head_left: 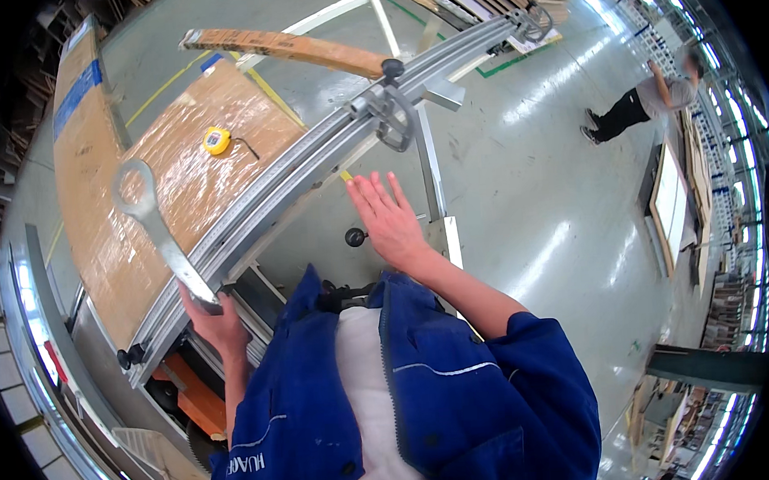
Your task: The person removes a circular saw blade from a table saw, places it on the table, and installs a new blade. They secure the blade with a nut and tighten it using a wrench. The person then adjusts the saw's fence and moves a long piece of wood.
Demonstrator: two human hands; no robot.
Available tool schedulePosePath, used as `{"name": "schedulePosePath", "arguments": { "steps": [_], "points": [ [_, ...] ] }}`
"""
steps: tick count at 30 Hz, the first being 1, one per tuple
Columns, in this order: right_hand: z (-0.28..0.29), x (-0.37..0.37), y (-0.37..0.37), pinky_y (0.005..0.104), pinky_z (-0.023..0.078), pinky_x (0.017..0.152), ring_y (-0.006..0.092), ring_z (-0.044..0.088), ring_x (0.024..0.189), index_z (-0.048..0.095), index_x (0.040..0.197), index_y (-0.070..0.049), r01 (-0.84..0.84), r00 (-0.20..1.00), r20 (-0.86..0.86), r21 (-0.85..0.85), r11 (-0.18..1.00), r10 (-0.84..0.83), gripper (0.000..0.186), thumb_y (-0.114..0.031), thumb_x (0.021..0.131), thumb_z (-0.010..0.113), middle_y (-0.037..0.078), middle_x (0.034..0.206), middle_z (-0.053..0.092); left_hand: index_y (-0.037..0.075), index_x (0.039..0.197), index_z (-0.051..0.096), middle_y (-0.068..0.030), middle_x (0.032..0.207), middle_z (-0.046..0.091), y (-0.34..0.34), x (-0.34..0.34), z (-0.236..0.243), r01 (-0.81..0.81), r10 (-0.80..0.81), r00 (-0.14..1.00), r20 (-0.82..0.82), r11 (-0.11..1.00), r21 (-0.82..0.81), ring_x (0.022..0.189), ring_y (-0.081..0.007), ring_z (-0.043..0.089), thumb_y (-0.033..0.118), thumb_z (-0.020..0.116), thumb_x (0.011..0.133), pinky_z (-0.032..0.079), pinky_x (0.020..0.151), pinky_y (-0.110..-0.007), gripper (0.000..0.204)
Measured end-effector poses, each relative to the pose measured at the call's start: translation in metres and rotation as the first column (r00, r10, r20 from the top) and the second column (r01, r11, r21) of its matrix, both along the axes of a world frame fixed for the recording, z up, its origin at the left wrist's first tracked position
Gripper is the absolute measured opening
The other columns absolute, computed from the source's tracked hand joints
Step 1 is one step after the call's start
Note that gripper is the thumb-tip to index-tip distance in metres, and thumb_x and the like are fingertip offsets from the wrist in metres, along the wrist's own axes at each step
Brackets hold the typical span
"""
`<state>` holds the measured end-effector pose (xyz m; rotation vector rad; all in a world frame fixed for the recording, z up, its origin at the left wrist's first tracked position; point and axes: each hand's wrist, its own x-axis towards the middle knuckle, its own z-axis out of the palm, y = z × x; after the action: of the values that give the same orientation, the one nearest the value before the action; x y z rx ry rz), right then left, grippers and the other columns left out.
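My left hand point(219, 327) is closed round the lower end of a large silver ring wrench point(159, 221). The wrench tilts up and left, its ring end over a plastic-wrapped brown board point(195, 111). My right hand point(392, 224) hangs in the air with fingers stretched out, holding nothing, just right of a long aluminium rail point(268, 172). A yellow tape measure point(216, 141) lies on the wrapped board, with a dark strap trailing from it. Farther along the rail sits a grey metal stop or clamp point(391, 118) with a black knob.
A brown wooden strip point(283, 47) lies across the far frame, and a long brown board point(84, 151) stretches along the left. A black knob point(355, 237) sticks out below my right hand. Another person point(655, 95) stands on the floor at far right, near leaning panels point(671, 203).
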<state>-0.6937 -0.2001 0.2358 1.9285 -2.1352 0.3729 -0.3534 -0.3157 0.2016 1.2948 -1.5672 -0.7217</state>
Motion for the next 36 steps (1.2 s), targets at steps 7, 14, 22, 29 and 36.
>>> {"name": "schedulePosePath", "arguments": {
  "steps": [7,14,22,29,36],
  "points": [
    [-0.008,-0.074,0.058,0.0525,0.025,0.125,0.0343,0.044,0.145,0.039,0.154,0.001,0.066,0.995,0.081,-0.086,0.994,-0.059,0.067,-0.002,0.089,0.053,0.015,0.152,0.049,-0.005,0.149,0.039,-0.0104,0.094,0.062,0.007,-0.127,0.126,0.154,-0.191,0.961,-0.202,0.971,-0.185,0.071,-0.0119,0.059,0.0,0.06,0.099,0.047,0.062,-0.024,0.055],
    [-0.006,-0.158,0.132,0.0397,0.054,0.095,0.0313,0.066,0.111,0.052,0.145,-0.004,0.176,0.543,0.84,-0.119,0.977,0.005,0.056,0.009,0.09,0.054,0.02,0.13,0.064,0.002,0.103,0.056,-0.0014,0.062,0.053,0.053,-0.258,0.131,0.376,-0.371,0.922,-0.114,0.926,0.03,0.044,-0.0079,0.05,0.008,0.068,0.097,0.039,0.041,-0.024,0.014],
    [-0.007,-0.25,0.203,0.0253,0.033,0.049,0.0085,0.043,0.055,0.061,0.091,-0.009,0.701,-0.484,0.785,0.083,0.708,0.387,0.035,-0.039,0.108,0.057,-0.003,0.066,0.044,0.003,0.103,0.068,-0.0168,0.073,0.069,0.085,-0.384,0.148,0.804,-0.697,0.413,0.586,0.582,0.126,0.063,-0.0319,0.069,0.012,0.082,0.078,0.053,0.061,-0.039,0.03],
    [0.011,-0.32,0.246,0.0233,0.024,0.044,0.006,0.03,0.051,0.042,0.075,-0.017,0.86,-0.507,0.147,0.016,0.51,0.85,0.042,-0.038,0.107,0.059,-0.007,0.064,0.032,0.007,0.103,0.069,-0.0146,0.077,0.07,0.056,-0.484,0.174,0.937,-0.721,0.154,0.676,0.323,0.132,0.071,-0.0332,0.071,0.009,0.081,0.072,0.056,0.063,-0.04,0.033],
    [0.033,-0.37,0.22,0.0229,0.023,0.044,0.0052,0.029,0.049,0.044,0.077,-0.018,0.87,-0.472,0.346,0.038,0.491,0.811,0.034,-0.02,0.103,0.065,-0.008,0.065,0.033,0.013,0.103,0.068,-0.0063,0.082,0.071,-0.037,-0.597,0.195,0.999,-0.567,0.012,0.824,0.035,0.009,0.071,-0.0306,0.069,0.011,0.081,0.068,0.052,0.063,-0.042,0.038]
  ]
}}
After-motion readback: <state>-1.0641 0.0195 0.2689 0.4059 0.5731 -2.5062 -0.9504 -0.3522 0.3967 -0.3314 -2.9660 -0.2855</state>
